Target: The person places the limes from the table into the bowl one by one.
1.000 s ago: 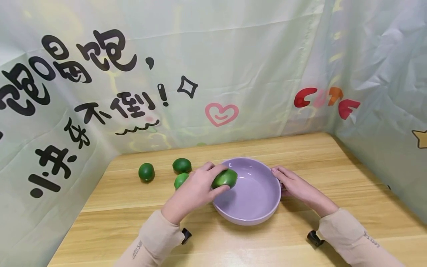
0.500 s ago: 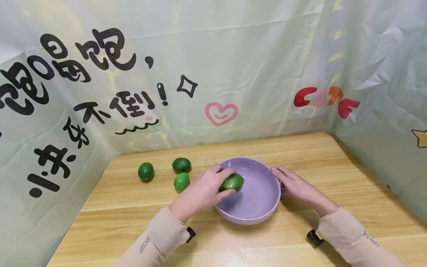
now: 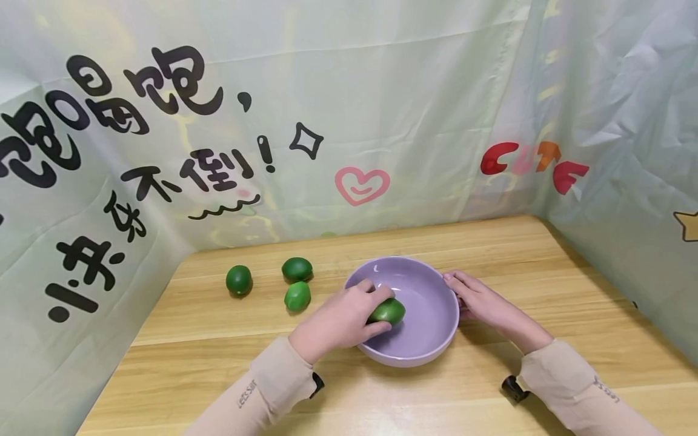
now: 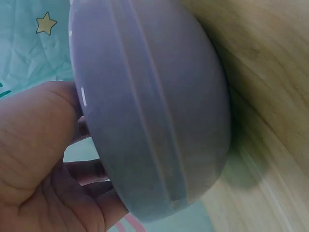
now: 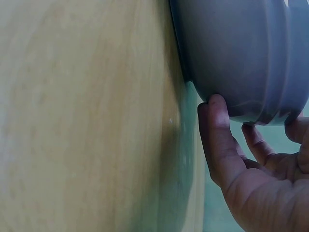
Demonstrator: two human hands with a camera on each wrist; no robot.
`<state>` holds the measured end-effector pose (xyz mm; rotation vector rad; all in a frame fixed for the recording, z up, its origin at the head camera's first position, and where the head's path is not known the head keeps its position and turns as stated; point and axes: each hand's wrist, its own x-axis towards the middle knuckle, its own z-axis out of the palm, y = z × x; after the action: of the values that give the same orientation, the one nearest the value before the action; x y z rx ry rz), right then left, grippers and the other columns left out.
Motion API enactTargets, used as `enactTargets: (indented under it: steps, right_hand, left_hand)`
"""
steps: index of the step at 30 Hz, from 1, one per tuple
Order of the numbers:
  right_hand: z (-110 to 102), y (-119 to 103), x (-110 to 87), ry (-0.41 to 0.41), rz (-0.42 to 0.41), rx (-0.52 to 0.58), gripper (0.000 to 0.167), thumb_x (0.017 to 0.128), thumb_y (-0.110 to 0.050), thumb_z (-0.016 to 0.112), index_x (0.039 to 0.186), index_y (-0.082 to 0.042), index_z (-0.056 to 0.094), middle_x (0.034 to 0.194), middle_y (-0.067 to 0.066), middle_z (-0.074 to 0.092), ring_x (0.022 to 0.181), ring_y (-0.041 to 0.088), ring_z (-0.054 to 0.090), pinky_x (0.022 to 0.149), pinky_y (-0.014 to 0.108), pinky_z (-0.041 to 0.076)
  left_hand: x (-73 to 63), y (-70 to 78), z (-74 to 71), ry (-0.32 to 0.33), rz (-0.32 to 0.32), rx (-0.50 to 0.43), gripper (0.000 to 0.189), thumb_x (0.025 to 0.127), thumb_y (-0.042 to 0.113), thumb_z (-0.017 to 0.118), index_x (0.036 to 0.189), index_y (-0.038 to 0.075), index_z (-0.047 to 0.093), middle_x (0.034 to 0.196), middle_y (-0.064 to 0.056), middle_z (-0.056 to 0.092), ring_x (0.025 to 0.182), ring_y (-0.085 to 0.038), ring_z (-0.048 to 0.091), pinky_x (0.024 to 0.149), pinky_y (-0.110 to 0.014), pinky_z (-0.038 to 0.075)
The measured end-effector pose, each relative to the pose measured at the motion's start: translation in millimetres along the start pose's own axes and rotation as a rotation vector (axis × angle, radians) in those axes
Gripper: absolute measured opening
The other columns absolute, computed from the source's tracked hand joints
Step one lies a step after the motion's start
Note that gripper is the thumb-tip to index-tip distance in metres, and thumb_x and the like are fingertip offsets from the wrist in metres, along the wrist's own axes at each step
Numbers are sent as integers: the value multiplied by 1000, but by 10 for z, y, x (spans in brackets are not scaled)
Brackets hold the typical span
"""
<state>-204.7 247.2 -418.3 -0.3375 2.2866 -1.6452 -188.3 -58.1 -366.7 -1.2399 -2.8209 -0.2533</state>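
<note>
My left hand reaches over the near-left rim of a purple bowl, fingers and thumb curled round a green lime. The lime is inside the bowl, low over its floor; whether it touches the floor I cannot tell. From the left wrist view, the bowl's outer wall hides the lime and part of the left hand. My right hand rests against the bowl's right side. In the right wrist view, the fingers of the right hand touch the bowl's wall from outside.
Three more limes lie on the wooden table left of the bowl: one dark lime apart, another dark lime behind a lighter lime. A printed cloth hangs round the table's back and sides.
My left hand has carried the lime rightward and down from the bowl's left rim into the bowl. The right hand and the bowl have stayed in place.
</note>
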Motion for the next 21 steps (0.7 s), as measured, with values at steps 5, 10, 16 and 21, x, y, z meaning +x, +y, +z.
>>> enactTargets:
  steps: [5,10,16,21]
  right_hand:
    - [-2,9,0,3,0,1,51,119,-34,33,144,9,45,133,32,58,109,28,70,91,43,65]
    - [-2,15,1,-2,-3,2,51,119,-34,33,145,9,45,133,31,57,110,28,70,92,43,65]
    - [0,13,-8,-5,-6,-3,51,119,-33,32,145,9,44,133,31,58,111,28,69,92,44,64]
    - [2,17,-7,-2,-7,-7,51,119,-34,32,145,9,44,133,31,58,111,28,70,92,42,65]
  left_hand:
    - [5,18,15,-43,3,34,49,100,42,77,141,20,62,112,-6,64,83,-13,63,75,-29,56]
    - [18,34,13,-81,-10,60,47,100,44,77,138,22,63,109,-4,63,78,-11,60,70,-26,53]
    - [40,45,-2,-136,-28,61,45,100,44,76,137,23,62,109,-3,62,77,-10,59,69,-26,52]
    - [57,57,-22,-170,-28,70,43,100,43,76,136,23,62,109,-3,63,79,-9,59,71,-25,52]
